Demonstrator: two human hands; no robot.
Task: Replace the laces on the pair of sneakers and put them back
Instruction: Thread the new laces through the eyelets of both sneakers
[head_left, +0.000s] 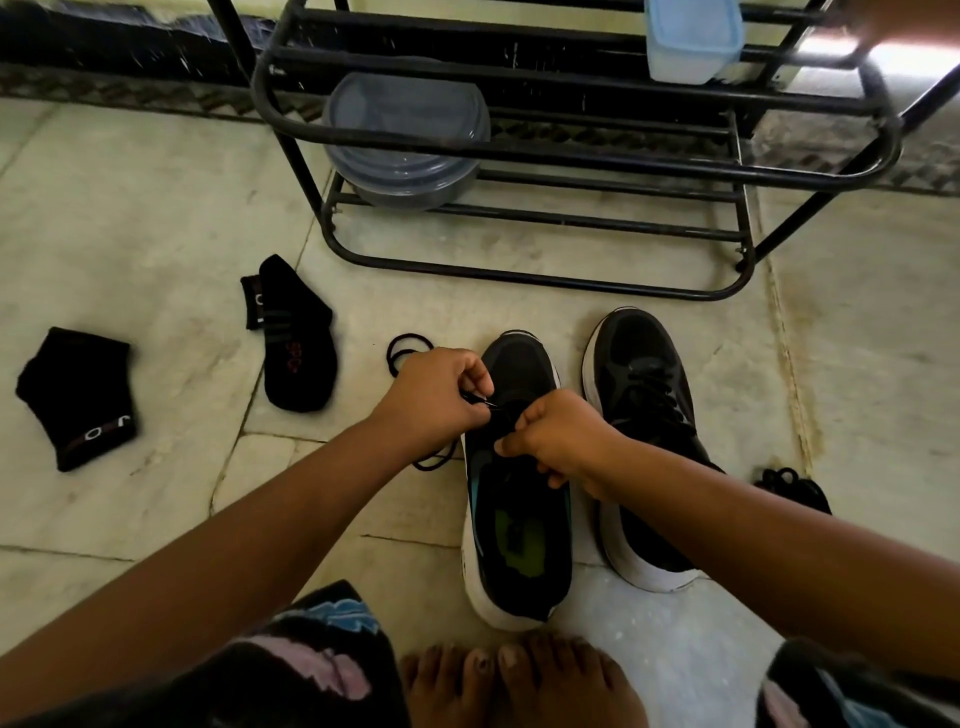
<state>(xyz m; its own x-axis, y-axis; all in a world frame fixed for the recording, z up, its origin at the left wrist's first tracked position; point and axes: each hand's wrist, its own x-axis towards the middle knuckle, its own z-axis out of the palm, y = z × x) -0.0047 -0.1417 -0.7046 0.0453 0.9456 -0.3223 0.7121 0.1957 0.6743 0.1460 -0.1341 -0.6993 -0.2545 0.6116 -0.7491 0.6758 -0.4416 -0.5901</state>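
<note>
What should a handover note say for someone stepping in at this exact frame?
Left hand pinches the black lace tip at the left sneaker's eyelets; right hand pinches lace on the same shoe.
Slack loops on the floor left of that shoe.
Right sneaker beside it looks already laced.
A dark bundle, possibly old laces, lies at the far right.
Left: finish lacing the left sneaker, then put both back, presumably on the black rack.

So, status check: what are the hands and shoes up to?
Left hand and right hand pinching black lace over left sneaker. Right sneaker already laced. Nothing blocking; socks lie aside.
</note>
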